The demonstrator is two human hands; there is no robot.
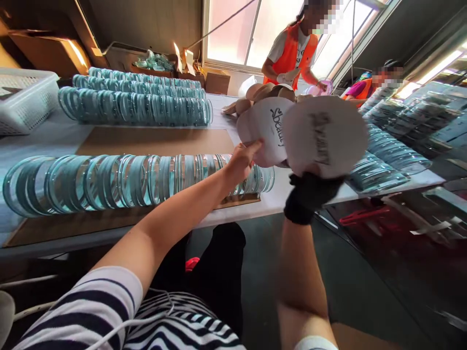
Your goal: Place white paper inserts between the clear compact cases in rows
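Above the near edge of the bench (279, 193), your bare left hand (241, 162) is nearly closed, pinching the lower edge of the left disc (257, 124), with the thumb along its pale face. Your black-gloved right hand (310, 197) is bent round the lower edge of the right disc (343, 133); most of its fingers are hidden, so you cannot tell how they lie. The right disc partly covers the left disc, and both faces bear dark writing (321, 141). To your left, a glass row (134, 180) runs along the near side of the bench, over cardboard (156, 141). Farther off lie more glass rows (134, 104), right of a white basket (27, 107). Beyond the discs is a brown pile (251, 91), with an orange-vested co-worker (292, 53) on the far side. Stacked glass (383, 171) lies to the right.
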